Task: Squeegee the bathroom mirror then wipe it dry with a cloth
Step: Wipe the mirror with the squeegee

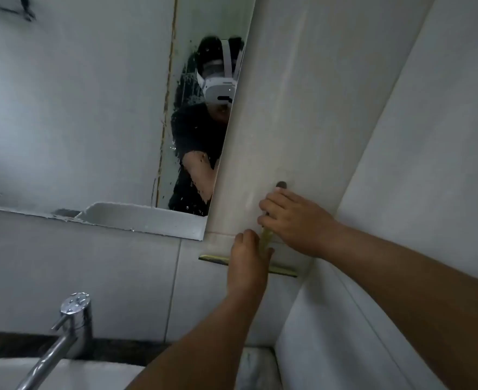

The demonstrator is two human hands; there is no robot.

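Nearest, a chrome tap point(73, 319) stands at the lower left over a pale basin point(63, 372) cut off by the bottom edge, with a dark worktop point(12, 343) strip behind it. Both forearms rise from the bottom toward the tiled wall point(91, 277). The left hand point(247, 263) curls its fingers round the yellow-green squeegee point(266, 249), covering the middle of its blade, which lies against the wall just below the mirror's lower right corner. The right hand point(296, 223) grips the handle's upper end; how the fingers close is partly hidden. Beyond, the mirror point(77, 108) runs to the left and top edges, wet streaks and droplets in its right part, its right side met by a pale panel point(274, 108). A small dark knob point(281, 184) sits just above the right hand
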